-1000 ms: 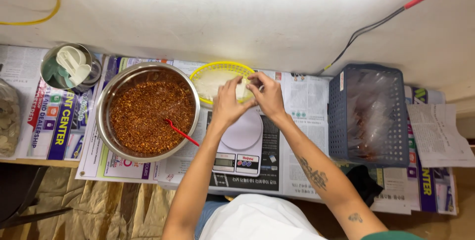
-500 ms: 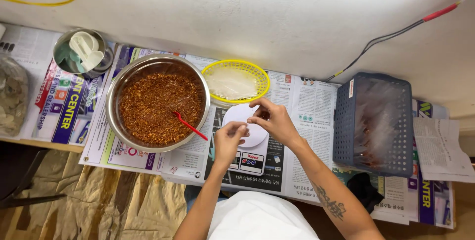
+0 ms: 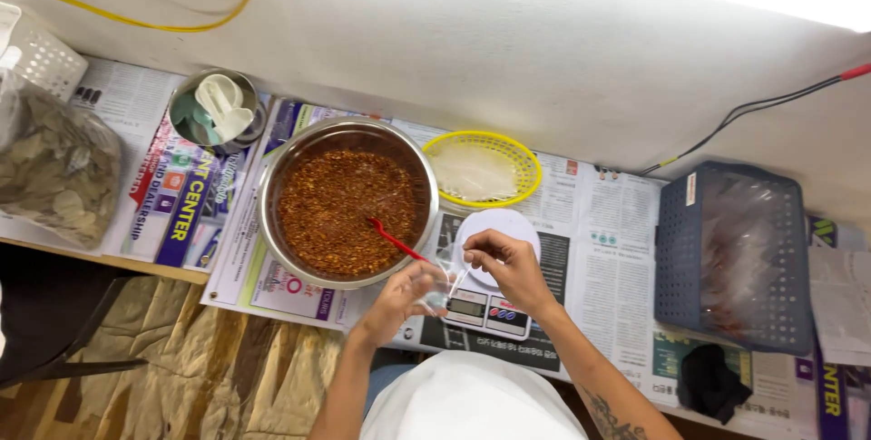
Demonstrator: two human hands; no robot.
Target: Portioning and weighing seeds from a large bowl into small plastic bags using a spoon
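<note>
Both my hands hold a small clear plastic bag [image 3: 451, 269] in front of a white kitchen scale [image 3: 491, 269]. My left hand [image 3: 405, 293] grips the bag's near side, and my right hand [image 3: 502, 263] pinches its far edge over the scale's round plate. Just to the left stands a large steel bowl [image 3: 272, 186] full of red chilli flakes, with a red spoon [image 3: 392, 239] resting in it. Behind the scale is a yellow oval basket [image 3: 526, 163] with more clear bags in it.
Newspaper [image 3: 608, 249] covers the table. A blue crate [image 3: 676, 259] with filled bags stands at the right. A small steel bowl [image 3: 186, 95] with white scoops and a bag of dried leaves [image 3: 50, 168] lie at the left. A black cloth [image 3: 708, 381] lies near the front edge.
My hands came back from the yellow basket to the scale with a clear bag. The left hand dropped lower and both hands now spread the bag.
</note>
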